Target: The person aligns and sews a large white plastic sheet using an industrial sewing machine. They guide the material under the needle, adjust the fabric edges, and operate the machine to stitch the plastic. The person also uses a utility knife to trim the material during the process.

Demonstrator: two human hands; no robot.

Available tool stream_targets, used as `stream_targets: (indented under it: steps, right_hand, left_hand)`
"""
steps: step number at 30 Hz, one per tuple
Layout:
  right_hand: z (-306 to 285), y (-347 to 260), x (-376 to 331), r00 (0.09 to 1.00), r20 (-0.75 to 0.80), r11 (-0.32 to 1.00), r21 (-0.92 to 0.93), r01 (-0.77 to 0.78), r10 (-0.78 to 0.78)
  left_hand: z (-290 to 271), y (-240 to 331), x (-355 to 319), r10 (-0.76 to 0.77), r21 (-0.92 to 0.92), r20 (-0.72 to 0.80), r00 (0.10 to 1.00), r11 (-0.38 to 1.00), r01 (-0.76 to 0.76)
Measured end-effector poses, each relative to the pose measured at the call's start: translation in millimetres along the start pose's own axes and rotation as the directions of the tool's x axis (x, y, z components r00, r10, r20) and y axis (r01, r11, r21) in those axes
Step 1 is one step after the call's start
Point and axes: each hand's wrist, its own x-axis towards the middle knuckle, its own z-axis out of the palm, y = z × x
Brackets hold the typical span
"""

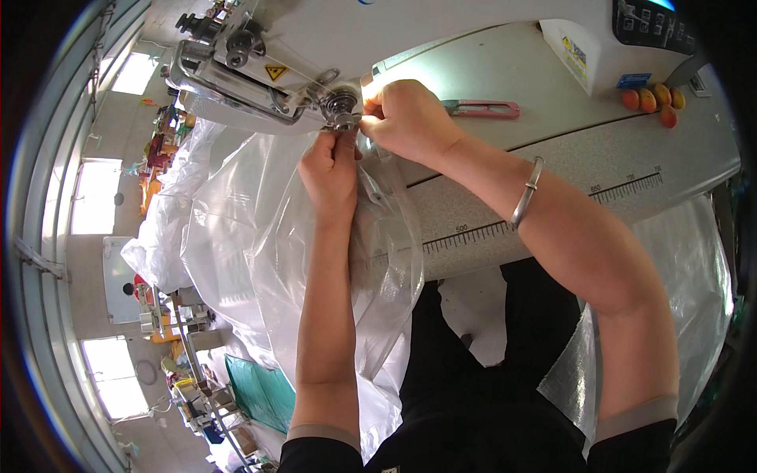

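Both hands are raised at the head of a white sewing machine (pixel 315 39), beside its round metal tension dial (pixel 341 104). Just below the dial, my left hand (pixel 330 173) is closed, thumb and fingers pinched together. My right hand (pixel 410 118) is also closed, its fingertips meeting close to the left ones, at the lit needle area. Whatever is pinched in either hand is too small or hidden to make out. Clear plastic sheeting (pixel 236 213) drapes over the table's left side, around and beneath my left forearm.
A pink-handled cutter (pixel 481 109) lies right of my right hand. Several small orange-red fruits (pixel 653 99) sit farther right, by the machine's control panel (pixel 653 27). A ruler scale (pixel 465 235) runs along the table's front. More plastic sheeting (pixel 678 276) hangs at the right.
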Motion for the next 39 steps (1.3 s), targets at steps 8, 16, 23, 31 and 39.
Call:
stream_targets:
  steps: [8,16,23,31,39]
  right_hand:
    - [-0.4,3.8,0.0,0.999,-0.043,1.0,0.003,-0.002,0.002]
    - [-3.0,4.6,0.8,1.0,-0.014,1.0,-0.001,-0.028,0.028]
    - [-4.6,4.7,1.3,0.998,0.011,0.997,0.046,-0.061,0.06]
    - [-0.4,11.2,3.5,0.999,0.023,0.996,0.071,-0.048,0.047]
    - [-4.1,7.6,2.5,0.996,0.054,0.994,0.075,-0.076,0.072]
  left_hand:
    - [-4.2,-6.0,-0.5,-0.109,-0.168,-0.018,0.994,0.98,0.105]
    - [-4.5,-12.2,-0.3,-0.053,-0.16,-0.023,0.998,0.986,0.049]
    - [-2.9,-11.7,-0.7,0.071,-0.046,-0.054,0.996,0.996,-0.073]
    - [-1.7,-10.4,-1.2,0.097,0.017,-0.055,0.994,0.995,-0.096]
    - [-5.7,-9.1,-4.7,0.039,0.131,-0.085,0.996,0.991,-0.028]
